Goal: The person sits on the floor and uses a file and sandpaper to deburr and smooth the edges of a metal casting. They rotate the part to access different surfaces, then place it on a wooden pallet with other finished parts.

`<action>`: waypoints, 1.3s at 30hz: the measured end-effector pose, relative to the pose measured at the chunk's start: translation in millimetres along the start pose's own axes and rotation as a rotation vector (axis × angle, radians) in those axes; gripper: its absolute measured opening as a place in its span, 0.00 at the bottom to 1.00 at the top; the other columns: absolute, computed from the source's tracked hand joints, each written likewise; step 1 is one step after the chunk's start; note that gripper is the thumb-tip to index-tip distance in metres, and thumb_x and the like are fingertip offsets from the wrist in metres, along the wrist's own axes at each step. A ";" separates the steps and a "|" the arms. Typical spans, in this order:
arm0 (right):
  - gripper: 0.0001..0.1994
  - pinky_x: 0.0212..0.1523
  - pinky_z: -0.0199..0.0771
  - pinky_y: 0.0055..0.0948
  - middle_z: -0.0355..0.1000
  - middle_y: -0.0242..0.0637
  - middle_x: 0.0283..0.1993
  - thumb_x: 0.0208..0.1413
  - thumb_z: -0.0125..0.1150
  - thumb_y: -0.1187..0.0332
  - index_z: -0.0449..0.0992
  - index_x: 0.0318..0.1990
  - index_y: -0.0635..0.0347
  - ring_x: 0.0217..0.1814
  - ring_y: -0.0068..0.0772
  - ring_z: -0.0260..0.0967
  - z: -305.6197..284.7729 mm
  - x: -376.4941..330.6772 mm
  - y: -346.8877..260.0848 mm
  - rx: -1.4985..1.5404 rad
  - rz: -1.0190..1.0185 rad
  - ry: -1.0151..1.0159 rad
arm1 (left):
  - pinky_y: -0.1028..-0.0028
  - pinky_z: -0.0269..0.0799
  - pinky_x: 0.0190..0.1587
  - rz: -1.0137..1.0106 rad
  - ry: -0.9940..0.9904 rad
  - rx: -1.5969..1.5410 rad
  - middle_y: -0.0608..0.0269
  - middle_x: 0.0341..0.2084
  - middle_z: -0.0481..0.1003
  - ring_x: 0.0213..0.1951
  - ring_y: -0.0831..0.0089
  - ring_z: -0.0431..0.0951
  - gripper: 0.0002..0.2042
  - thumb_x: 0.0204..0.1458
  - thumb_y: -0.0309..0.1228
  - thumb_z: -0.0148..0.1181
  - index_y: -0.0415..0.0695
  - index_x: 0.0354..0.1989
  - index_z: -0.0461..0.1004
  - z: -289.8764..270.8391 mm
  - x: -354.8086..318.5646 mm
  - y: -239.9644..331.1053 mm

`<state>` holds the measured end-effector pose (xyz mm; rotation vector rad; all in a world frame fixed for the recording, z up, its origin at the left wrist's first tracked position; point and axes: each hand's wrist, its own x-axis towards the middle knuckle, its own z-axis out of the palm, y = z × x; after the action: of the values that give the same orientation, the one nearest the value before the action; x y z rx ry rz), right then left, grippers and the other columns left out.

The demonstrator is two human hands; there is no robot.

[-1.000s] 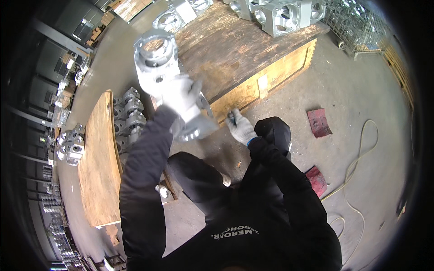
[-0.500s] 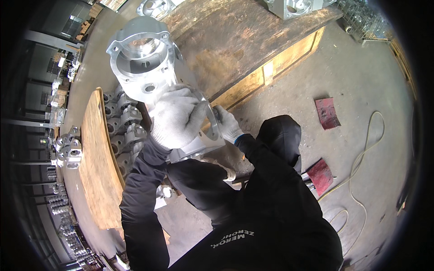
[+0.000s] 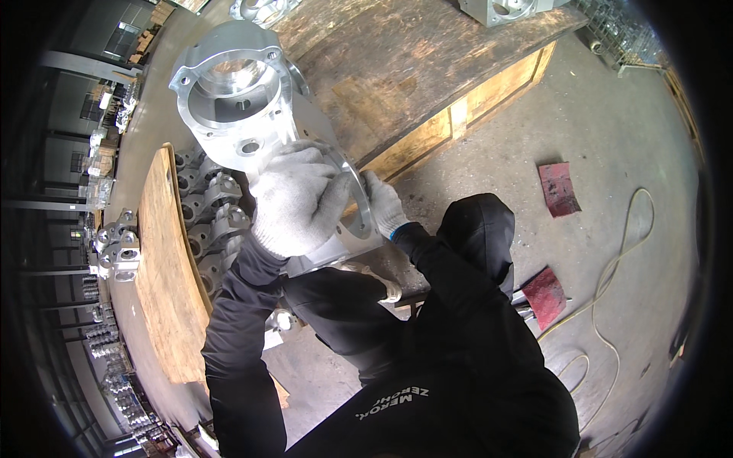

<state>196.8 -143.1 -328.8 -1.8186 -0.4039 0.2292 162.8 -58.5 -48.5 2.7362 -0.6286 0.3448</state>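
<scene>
A large silver metal housing (image 3: 305,126), with a wide round bore at its far end and a flange at its near end, lies before me on the bench. My left hand (image 3: 298,202), in a grey knit glove, is closed over the top of the housing near the flange, its thumb toward the flange's opening. At the flange's right side is my right hand (image 3: 384,204), gloved too, with a blue cuff edge. Its fingers are bent in at the rim; the tips and whatever they hold are hidden behind the flange.
A worn wooden bench (image 3: 412,84) carries another metal block (image 3: 500,9) at the far right. Left of me, a wooden board (image 3: 164,282) borders several stacked castings (image 3: 217,195). Two red sheets (image 3: 560,189) and a pale hose (image 3: 599,294) lie on the floor at right.
The housing's far end sits slightly farther left and up in view, while the bench and floor have shifted a little right. Both hands keep nearly the same hold.
</scene>
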 end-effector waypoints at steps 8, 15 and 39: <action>0.15 0.37 0.77 0.51 0.78 0.49 0.33 0.58 0.64 0.64 0.73 0.52 0.49 0.38 0.56 0.79 25.3 5.9 22.5 -0.124 -0.068 0.135 | 0.60 0.72 0.42 -0.013 -0.027 0.009 0.52 0.21 0.73 0.30 0.52 0.77 0.05 0.50 0.22 0.60 0.39 0.24 0.81 -1.7 0.6 0.9; 0.13 0.37 0.77 0.50 0.78 0.47 0.33 0.55 0.66 0.61 0.75 0.46 0.52 0.38 0.56 0.79 8.4 -19.3 -3.6 -0.093 -0.115 0.230 | 0.58 0.70 0.40 -0.006 -0.057 0.093 0.52 0.22 0.72 0.31 0.51 0.76 0.07 0.53 0.23 0.58 0.40 0.23 0.78 -3.3 -1.2 -0.3; 0.09 0.38 0.78 0.40 0.79 0.40 0.31 0.61 0.68 0.67 0.75 0.43 0.58 0.31 0.47 0.77 -26.2 -158.0 -47.8 -0.228 -0.092 0.129 | 0.62 0.76 0.33 0.043 0.192 0.147 0.54 0.12 0.70 0.23 0.55 0.77 0.23 0.60 0.39 0.60 0.43 0.12 0.76 14.3 -7.9 -8.2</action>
<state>53.3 -216.1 -283.7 -2.0193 -0.4352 0.0010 162.0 -53.5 -66.1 2.7844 -0.6333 0.6805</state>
